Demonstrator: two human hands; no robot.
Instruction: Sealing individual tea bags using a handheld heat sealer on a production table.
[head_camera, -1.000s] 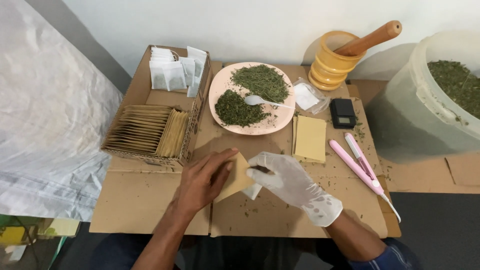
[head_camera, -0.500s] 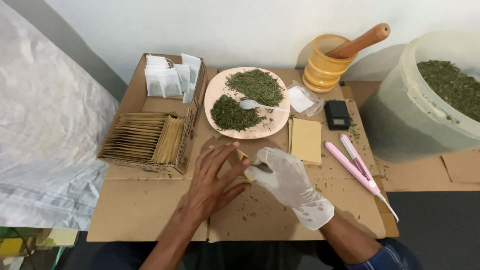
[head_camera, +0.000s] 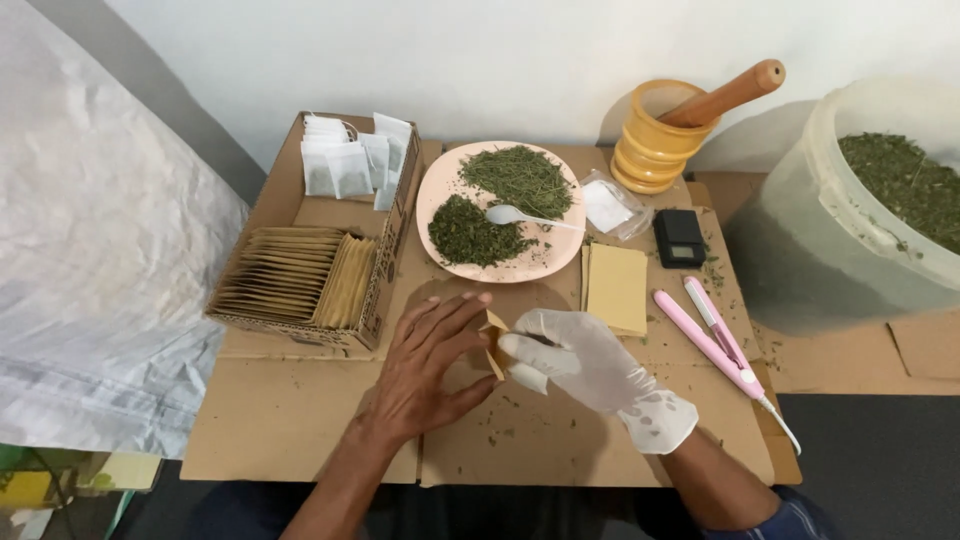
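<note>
The bare left hand (head_camera: 425, 370) lies at 6 o'clock on the cardboard table (head_camera: 290, 420), fingers spread and curled round the near side of a small tan paper envelope (head_camera: 492, 340); the gloved right hand (head_camera: 580, 358) meets it from 3 o'clock, fingertips pinched on the envelope's edge together with a small white bag (head_camera: 527, 377) that shows just under the glove; the envelope stands tilted on edge between the two hands, only a sliver of it in sight.

At 12 o'clock from the hands sits a pink plate (head_camera: 440, 190) with two heaps of dried green herb (head_camera: 520, 180) and a white spoon (head_camera: 520, 216) lying across it; at 1 o'clock, just beside the plate, lies a stack of tan envelopes (head_camera: 615, 287); beyond it a clear packet (head_camera: 612, 205) and a small black scale (head_camera: 680, 238); at 2 o'clock a pink sealing tool (head_camera: 715, 330) lies slantwise with its cord trailing toward 4 o'clock.

At 10 o'clock an open cardboard box (head_camera: 385, 275) holds a row of tan envelopes on edge and, at its far end, white filled bags (head_camera: 345, 165); at the far edge stands a yellow mortar (head_camera: 655, 140) with a wooden pestle (head_camera: 728, 93) leaning in it; at 2 o'clock, well apart, a large pale bucket (head_camera: 830, 240) holds more dried herb; grey sheeting (head_camera: 90, 260) fills the 9 o'clock side.
</note>
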